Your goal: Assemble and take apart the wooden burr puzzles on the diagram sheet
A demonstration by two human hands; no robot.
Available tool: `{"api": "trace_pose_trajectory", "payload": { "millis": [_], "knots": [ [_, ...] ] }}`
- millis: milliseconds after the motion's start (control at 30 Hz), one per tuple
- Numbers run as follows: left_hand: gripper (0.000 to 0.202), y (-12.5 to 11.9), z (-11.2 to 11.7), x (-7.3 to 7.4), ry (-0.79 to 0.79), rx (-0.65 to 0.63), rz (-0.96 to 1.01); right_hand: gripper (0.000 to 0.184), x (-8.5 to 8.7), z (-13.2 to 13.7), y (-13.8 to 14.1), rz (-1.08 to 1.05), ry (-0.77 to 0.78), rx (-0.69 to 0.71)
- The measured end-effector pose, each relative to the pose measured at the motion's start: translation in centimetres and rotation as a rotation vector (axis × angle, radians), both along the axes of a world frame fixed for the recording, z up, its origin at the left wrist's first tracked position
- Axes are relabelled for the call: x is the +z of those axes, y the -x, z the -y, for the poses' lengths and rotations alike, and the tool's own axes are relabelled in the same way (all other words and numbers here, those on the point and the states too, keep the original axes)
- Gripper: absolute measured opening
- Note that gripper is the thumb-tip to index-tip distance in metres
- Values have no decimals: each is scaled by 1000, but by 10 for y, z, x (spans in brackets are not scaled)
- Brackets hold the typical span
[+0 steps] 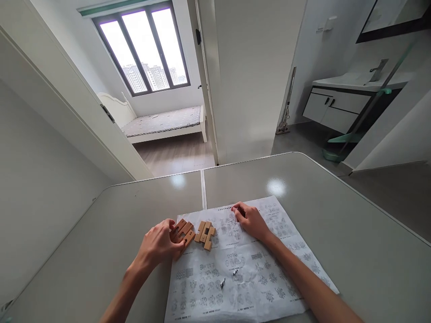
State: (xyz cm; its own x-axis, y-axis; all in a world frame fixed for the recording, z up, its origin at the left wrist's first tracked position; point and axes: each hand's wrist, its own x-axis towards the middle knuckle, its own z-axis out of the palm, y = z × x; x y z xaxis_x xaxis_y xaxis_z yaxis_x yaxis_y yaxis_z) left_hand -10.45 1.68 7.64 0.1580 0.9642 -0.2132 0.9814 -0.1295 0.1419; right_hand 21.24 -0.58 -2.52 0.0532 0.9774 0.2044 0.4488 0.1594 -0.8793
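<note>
My left hand (156, 243) has thumb and fingers closed around the edges of several reddish-brown wooden puzzle pieces (183, 233), which lie side by side at the paper's left edge. Just right of them, apart from my fingers, sits a small group of lighter tan wooden puzzle pieces (204, 234) with a dark gap in the middle. My right hand (252, 220) rests near the top edge of the printed paper sheet (249, 287), its fingers curled inward. What those fingers hold, if anything, is hidden. Small line diagrams cover the creased sheet, which has two small torn spots.
The grey table (111, 251) has a pale seam and rounded far corners. Beyond it are a white door (256, 80), a bed (164, 122) under a window (144, 49), and a washbasin cabinet (336, 105). A mop (287, 105) and a green dustpan (333, 155) stand at right.
</note>
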Motion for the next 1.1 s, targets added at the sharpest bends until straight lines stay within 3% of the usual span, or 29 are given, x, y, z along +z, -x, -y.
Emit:
{"api": "trace_pose_trajectory", "payload": {
  "millis": [567,1100],
  "knots": [
    [49,14,90,-4,23,77,25,28,0,2,-1,23,0,-3],
    [40,21,95,-20,-69,-28,58,30,2,4,-2,29,17,-2]
  ]
}}
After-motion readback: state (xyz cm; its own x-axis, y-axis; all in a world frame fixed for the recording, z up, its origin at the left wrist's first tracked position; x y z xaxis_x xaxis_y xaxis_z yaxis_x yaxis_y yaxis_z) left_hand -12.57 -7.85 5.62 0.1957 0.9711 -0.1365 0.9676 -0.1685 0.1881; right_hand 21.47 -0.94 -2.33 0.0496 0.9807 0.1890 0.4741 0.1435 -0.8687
